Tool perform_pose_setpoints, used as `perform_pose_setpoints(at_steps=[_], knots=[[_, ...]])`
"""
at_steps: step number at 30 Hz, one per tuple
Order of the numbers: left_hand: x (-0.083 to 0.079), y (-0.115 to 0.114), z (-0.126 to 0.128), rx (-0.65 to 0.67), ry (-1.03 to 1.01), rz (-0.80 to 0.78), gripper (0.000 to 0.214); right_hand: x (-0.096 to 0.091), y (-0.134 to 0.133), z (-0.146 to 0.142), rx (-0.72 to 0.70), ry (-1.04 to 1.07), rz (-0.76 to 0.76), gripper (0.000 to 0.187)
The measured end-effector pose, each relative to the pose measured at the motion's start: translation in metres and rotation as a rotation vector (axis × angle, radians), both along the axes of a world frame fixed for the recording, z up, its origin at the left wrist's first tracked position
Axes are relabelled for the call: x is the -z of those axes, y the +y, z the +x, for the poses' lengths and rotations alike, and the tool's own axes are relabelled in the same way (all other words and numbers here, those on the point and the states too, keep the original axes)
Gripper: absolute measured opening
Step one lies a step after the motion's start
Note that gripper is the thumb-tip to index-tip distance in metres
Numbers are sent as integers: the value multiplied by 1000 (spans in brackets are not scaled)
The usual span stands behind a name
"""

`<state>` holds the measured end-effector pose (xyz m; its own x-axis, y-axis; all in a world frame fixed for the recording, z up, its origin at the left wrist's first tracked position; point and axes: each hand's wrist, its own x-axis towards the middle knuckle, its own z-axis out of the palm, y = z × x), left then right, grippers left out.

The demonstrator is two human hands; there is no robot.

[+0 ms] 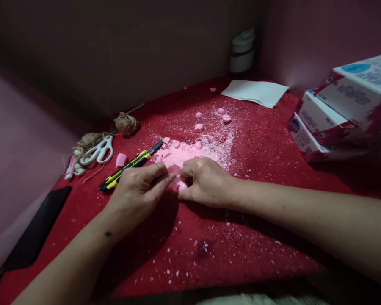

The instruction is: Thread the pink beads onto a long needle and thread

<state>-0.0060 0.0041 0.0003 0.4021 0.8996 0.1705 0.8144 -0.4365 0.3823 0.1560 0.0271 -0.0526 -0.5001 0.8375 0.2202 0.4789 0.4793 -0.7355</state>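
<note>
My right hand (206, 181) is curled over a small pink piece (181, 186) on the red cloth (260, 237), pinching it against the surface. My left hand (139, 190) is closed in a pinch right beside it, fingertips pointing at the pink piece; a thin thing may be between them, too small to name. Behind both hands lies a heap of pink crumbs and shavings (184, 152). A yellow-and-black utility knife (130, 165) lies just left of the heap, untouched.
White-handled scissors (98, 150) and twine (126, 123) lie at the left, with a pink block (121, 159). Small pink round pieces (198, 127) sit farther back. White paper (257, 92), a white jar (242, 51), stacked cartons (333, 114) and a black phone (38, 228) surround the area.
</note>
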Motion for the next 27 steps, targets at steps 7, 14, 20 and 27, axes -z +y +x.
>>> perform_pose_setpoints(at_steps=[7, 14, 20, 27], knots=[[1, -11, 15, 79, -96, -27, 18, 1, 0, 1, -29, -1, 17, 11], [4, 1, -1, 9, 6, 13, 28, -1, -1, 0, -7, -6, -13, 8], [-2, -15, 10, 118, -77, -74, 21, 2, 1, 0, -28, 6, 2, 13], [6, 3, 2, 13, -25, 27, 26, 0, -1, -1, 7, 3, -9, 9]])
